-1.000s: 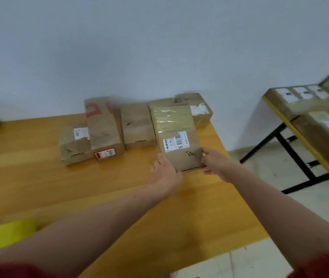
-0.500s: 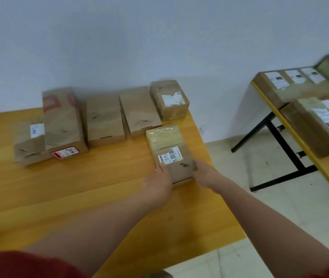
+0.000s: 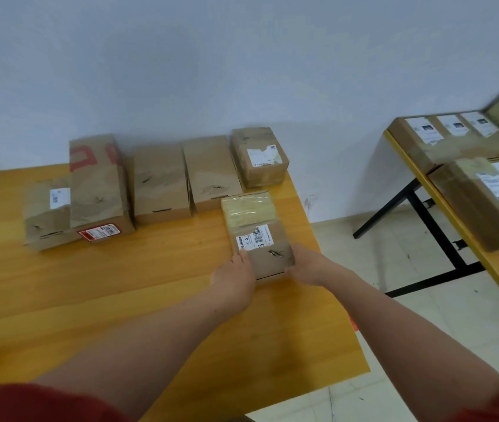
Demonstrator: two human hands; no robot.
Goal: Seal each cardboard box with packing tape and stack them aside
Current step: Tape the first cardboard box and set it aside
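1. A yellow tabletop (image 3: pixel 120 284) carries a row of boxes (image 3: pixel 160 184) along the wall.
2. One box (image 3: pixel 269 254) lies flat just in front of that row, near the tabletop's right edge, label (image 3: pixel 254 237) up. It looks light and stiff. Glossy tape (image 3: pixel 248 208) covers its far half, so the bare cardboard sides at the near end seem the surest hold.
3. Both arms are extended, left hand (image 3: pixel 236 278) and right hand (image 3: pixel 306 266) clasping that near end from either side, each grip closed on the box.
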